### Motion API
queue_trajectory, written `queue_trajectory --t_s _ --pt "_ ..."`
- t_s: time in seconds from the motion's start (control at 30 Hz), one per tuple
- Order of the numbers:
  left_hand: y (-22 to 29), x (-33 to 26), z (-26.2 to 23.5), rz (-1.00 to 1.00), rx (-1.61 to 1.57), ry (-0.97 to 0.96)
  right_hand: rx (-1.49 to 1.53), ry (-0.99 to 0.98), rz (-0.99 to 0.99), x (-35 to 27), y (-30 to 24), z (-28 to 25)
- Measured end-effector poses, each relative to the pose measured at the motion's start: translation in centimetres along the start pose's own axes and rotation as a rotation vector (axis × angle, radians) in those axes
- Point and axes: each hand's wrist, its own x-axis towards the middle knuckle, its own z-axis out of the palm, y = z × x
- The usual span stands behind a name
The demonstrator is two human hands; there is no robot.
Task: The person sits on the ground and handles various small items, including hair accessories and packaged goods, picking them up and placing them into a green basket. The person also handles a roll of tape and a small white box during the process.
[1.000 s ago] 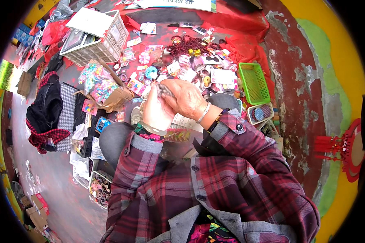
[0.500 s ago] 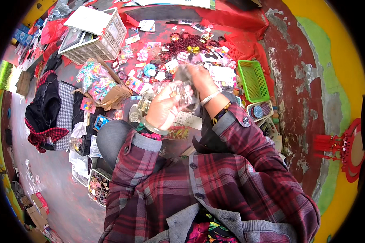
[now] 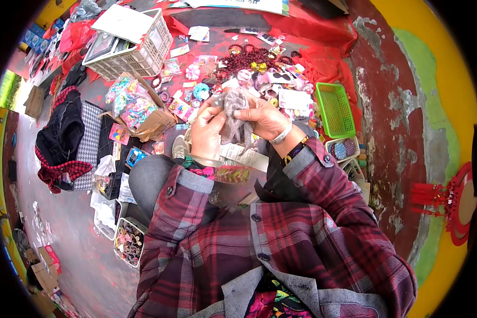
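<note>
We have both hands up in front of the chest, closed on one soft grey bundle [image 3: 234,119]. Our right hand [image 3: 264,117] pinches its upper edge from the right, thumb and fingers pressed together on the material; our left hand [image 3: 206,132] closes on its left side, fingers curled around it. The bundle sits between the two grips and hangs downward, so its long axis runs roughly top to bottom, with the loose lower end drooping below the right palm. Both hands are on it, neither one nearer than the other.

It looks like a fuzzy, net-like wad, dull grey and slightly see-through at the edges (whether it is hair netting or yarn we cannot tell).

Outward from there: a small packet of coloured bits [image 3: 229,173] lies just below the wrists. Beyond the hands, trinkets and dark beads [image 3: 245,57] are spread over a red cloth [image 3: 307,26]. A green basket [image 3: 335,108] stands to the right, a white crate [image 3: 135,50] well off to the upper left, and an open cardboard box [image 3: 155,117] near the left hand.
</note>
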Motion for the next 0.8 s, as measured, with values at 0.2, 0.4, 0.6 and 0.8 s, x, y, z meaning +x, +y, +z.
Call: queue_trajectory --t_s 0.2,0.4,0.6,0.8 --pt "-1.4 -0.3 -0.4 -0.152 -0.090 0.062 -0.242 0.206 0.032 0.2 0.6 -1.5" --pt "-0.4 -0.4 0.3 -0.118 -0.129 0.123 -0.245 0.358 -0.050 0.3 0.7 -1.1" --pt "1.9 1.2 -2.5 -0.135 -0.288 0.297 -0.182 0.513 -0.144 -0.3 -2.2 -2.5" --pt "2.5 1.0 -2.0 -0.229 -0.276 0.114 -0.162 0.253 0.071 -1.3 -1.7 -3.4"
